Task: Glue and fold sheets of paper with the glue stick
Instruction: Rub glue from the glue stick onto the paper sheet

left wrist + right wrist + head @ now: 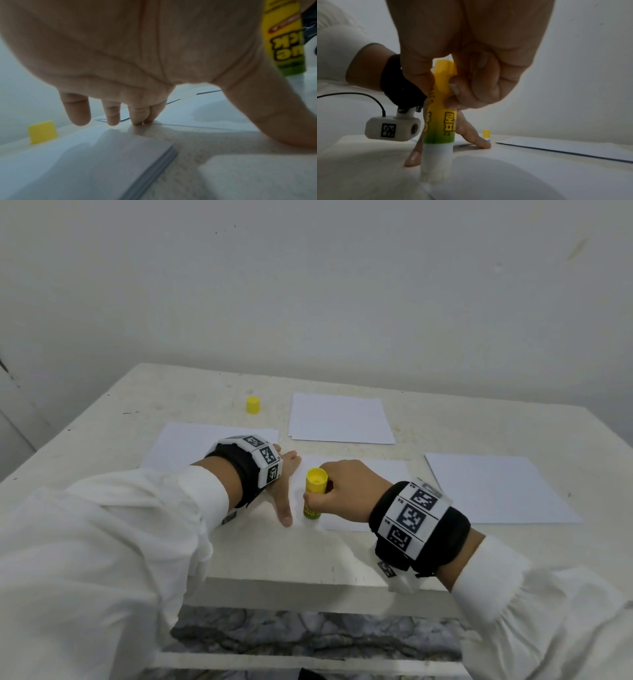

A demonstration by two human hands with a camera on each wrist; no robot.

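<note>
The right hand [346,491] clenched the yellow-green plastic glue stick [314,494] upright, tip on the white paper sheet [370,474] at the near bench [274,553] edge. At nine o'clock, the left hand [284,484] lay released, fingertips down. The yellow cap [253,405] stood at eleven o'clock, farther back.

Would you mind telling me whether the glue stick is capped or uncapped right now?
Uncapped: the glue stick shows its bare white tip against the paper, and the yellow cap stands apart.

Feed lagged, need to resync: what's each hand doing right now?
Left hand: open, fingers spread, pressing on the sheet of paper.
Right hand: gripping the uncapped glue stick, tip down on that sheet.
</note>
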